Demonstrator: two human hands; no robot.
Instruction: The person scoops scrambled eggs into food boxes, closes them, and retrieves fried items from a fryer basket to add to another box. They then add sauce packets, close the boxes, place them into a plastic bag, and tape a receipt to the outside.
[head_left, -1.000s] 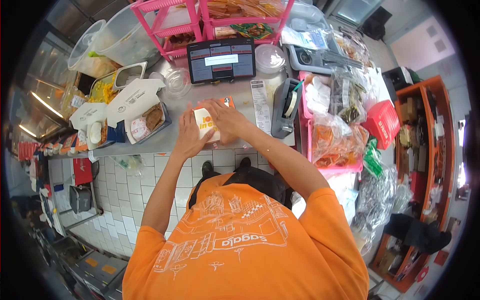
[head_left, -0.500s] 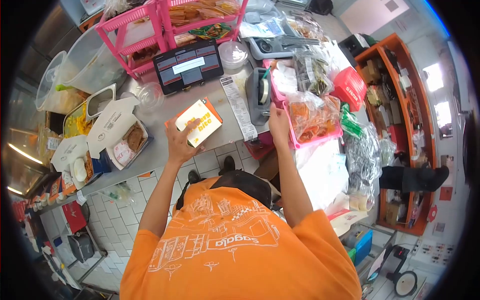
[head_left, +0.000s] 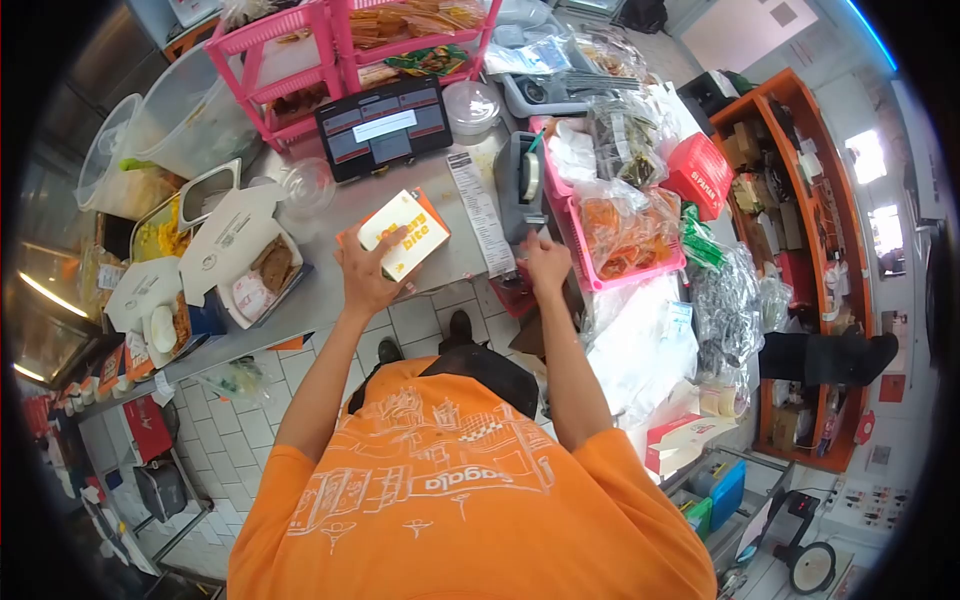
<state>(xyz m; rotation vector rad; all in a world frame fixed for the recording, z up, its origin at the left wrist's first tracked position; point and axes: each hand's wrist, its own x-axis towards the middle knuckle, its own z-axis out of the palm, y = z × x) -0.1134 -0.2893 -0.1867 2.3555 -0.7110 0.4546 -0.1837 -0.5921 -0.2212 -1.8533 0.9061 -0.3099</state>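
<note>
My left hand (head_left: pixel 372 275) grips a closed white and orange food box (head_left: pixel 412 236) with yellow lettering on its lid, at the counter's front edge. The fingers wrap round its left side. To the right, my right hand (head_left: pixel 547 266) is pinched at the front end of a dark grey tape dispenser (head_left: pixel 515 190). A small pale glint of tape (head_left: pixel 538 228) shows at the fingertips. Between the hands lies a long printed receipt (head_left: pixel 480 215). Behind the box stands a tablet (head_left: pixel 385 128) with a pop-up on its screen.
Two open food boxes (head_left: pixel 225 245) (head_left: pixel 150 305) with food inside stand on the left. Behind them are clear plastic tubs (head_left: pixel 190 120) and a metal container (head_left: pixel 212 190). A pink basket (head_left: pixel 630 272) of packets sits right of the dispenser. Pink racks (head_left: pixel 270 45) rise at the back.
My right hand has shifted from the dispenser's right side to its front end, slightly nearer my body, with its fingers drawn together. The box in my left hand has moved slightly to the right.
</note>
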